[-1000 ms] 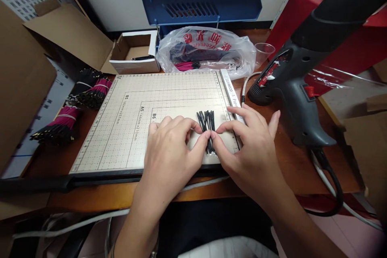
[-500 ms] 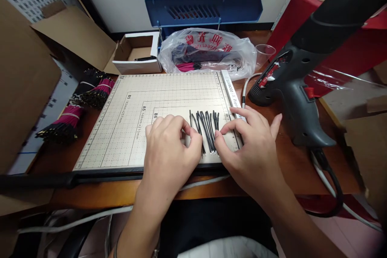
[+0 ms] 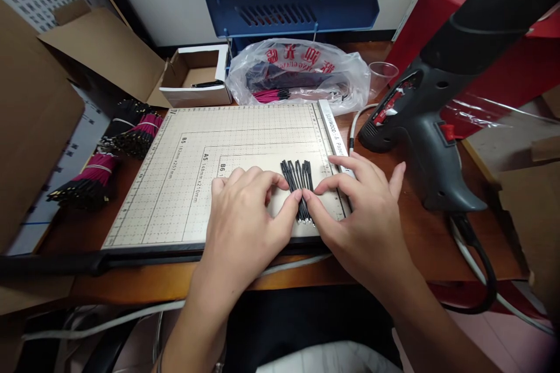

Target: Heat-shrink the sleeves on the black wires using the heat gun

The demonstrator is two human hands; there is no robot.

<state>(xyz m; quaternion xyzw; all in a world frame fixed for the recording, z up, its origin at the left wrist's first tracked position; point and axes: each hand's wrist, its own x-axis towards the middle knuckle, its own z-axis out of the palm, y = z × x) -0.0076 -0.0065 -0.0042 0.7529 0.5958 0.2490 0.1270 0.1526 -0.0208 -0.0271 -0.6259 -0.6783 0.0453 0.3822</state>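
Note:
Several short black wires (image 3: 299,178) with shiny lower ends lie side by side on the gridded board of a paper cutter (image 3: 192,186). My left hand (image 3: 251,210) is on their left side, its thumb and index finger pressed against the bunch. From the right, my right hand (image 3: 359,204) touches the wires with its thumb and index finger, the other fingers spread. The two thumb tips almost meet over the middle of the bunch. Both hands grip the wires between them.
Bundles of pink and black wires (image 3: 98,172) lie left of the board. Behind it are a white box (image 3: 196,96), a plastic bag (image 3: 301,70) and a clear cup (image 3: 382,73). A heat gun (image 3: 441,122) stands right; the cutter's black handle (image 3: 52,262) extends left.
The wires, spread more widely before, are now drawn together into a narrower bunch. My thumbs have moved closer to each other.

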